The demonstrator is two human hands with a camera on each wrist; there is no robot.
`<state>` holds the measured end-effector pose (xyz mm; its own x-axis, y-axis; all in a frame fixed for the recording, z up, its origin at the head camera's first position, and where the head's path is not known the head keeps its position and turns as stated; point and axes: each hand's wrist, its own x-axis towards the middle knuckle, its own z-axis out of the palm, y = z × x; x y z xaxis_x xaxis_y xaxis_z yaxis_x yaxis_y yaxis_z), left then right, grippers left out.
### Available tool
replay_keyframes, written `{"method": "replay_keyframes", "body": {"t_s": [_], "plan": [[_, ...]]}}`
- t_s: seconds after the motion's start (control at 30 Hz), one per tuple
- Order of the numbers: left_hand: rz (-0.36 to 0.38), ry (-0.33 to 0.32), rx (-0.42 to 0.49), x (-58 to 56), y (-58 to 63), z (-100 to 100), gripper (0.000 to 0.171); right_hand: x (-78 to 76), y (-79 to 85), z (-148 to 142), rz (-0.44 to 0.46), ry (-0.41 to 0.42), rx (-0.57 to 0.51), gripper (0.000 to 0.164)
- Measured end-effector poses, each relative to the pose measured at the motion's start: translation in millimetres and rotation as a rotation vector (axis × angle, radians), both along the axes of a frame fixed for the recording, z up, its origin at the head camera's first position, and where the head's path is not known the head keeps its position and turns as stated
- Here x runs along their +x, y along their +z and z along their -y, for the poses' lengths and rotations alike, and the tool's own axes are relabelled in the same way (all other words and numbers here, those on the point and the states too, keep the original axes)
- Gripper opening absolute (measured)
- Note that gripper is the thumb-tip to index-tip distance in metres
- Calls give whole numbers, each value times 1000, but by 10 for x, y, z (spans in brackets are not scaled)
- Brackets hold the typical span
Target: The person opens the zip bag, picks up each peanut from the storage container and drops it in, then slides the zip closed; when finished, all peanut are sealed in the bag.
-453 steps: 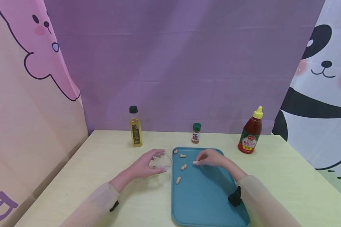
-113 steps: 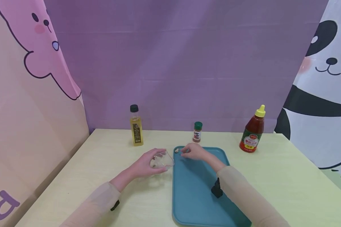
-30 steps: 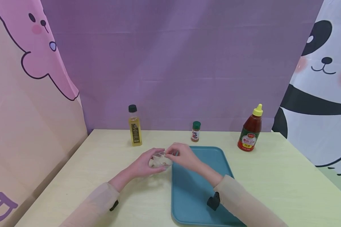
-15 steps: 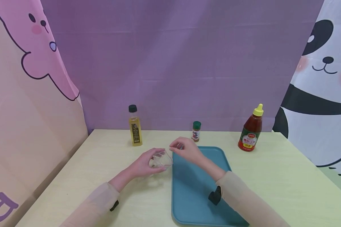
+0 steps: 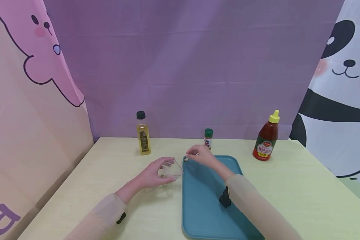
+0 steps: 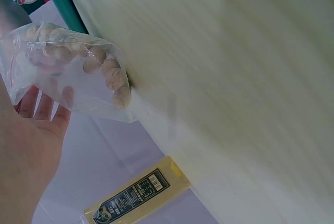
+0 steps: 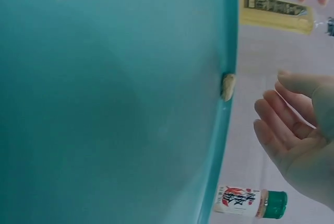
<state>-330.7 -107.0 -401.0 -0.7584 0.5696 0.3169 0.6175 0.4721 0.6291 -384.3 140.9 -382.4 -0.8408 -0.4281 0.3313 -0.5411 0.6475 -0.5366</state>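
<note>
My left hand [image 5: 154, 173] holds a thin clear plastic bag [image 5: 171, 169] beside the tray's left edge, its mouth spread toward the tray. Several peanuts [image 6: 116, 78] lie inside it, seen through the plastic in the left wrist view. One peanut [image 7: 228, 86] rests against the rim in the far left corner of the blue tray [image 5: 210, 206]. Right over that corner is my right hand [image 5: 200, 155], thumb and fingers apart in the right wrist view, with nothing between them.
Behind the tray stands a small green-capped spice jar [image 5: 208, 137]. An oil bottle [image 5: 143, 136] is at the back left, and a red ketchup bottle [image 5: 266, 138] with a yellow cap at the back right. A purple cloth [image 5: 180, 66] hangs behind the table.
Several peanuts lay on the tray earlier; one shows there now. My right hand went to the bag's mouth, then drew back rightward over the tray corner. The left hand stays in place.
</note>
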Motion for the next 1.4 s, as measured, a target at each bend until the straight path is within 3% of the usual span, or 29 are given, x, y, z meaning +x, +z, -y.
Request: {"method": "replay_keyframes", "body": {"t_s": [0.27, 0.4, 1.0, 1.4], "plan": [[-16, -32, 16, -16, -4, -24, 66, -64, -46, -43, 97, 50, 195, 28], [-9, -28, 16, -19, 8, -33, 67, -56, -35, -65, 87, 86, 250, 28], [-14, -10, -19, -15, 6, -16, 68, 6, -50, -71, 135, 100, 283, 15], [-11, -15, -18, -1, -16, -20, 68, 90, -54, -62, 193, 111, 280, 15]]}}
